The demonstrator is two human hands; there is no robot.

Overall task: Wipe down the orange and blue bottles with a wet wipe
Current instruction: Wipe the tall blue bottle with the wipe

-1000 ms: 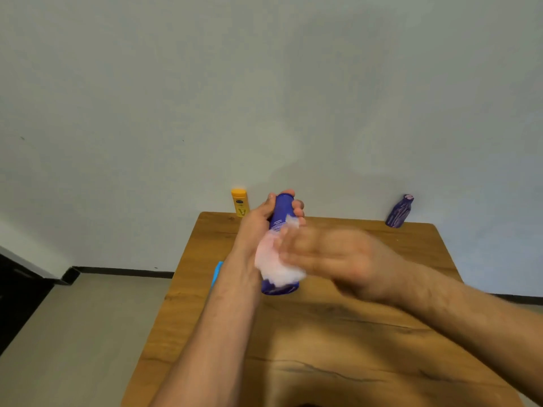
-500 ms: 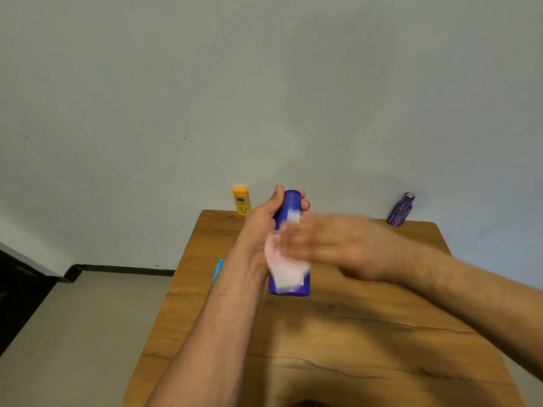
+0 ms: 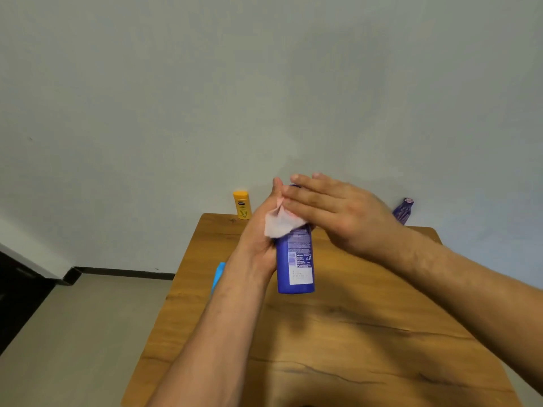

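Observation:
My left hand (image 3: 258, 239) grips the blue bottle (image 3: 296, 259) from its left side and holds it upright above the wooden table (image 3: 338, 333). My right hand (image 3: 338, 210) lies across the bottle's upper part with straight fingers, pressing a white wet wipe (image 3: 279, 223) against it. The bottle's cap is hidden behind my right fingers. Its printed back label faces me. The orange bottle (image 3: 242, 204) stands upright at the table's far left edge, by the wall.
A purple bottle (image 3: 404, 210) leans at the far right of the table against the grey wall. A light blue packet (image 3: 219, 274) shows at the table's left edge, mostly hidden by my left forearm. Beige floor lies to the left.
My right hand with the wipe has slid up the blue bottle from its lower body to its top. The bottle's lower label is now uncovered.

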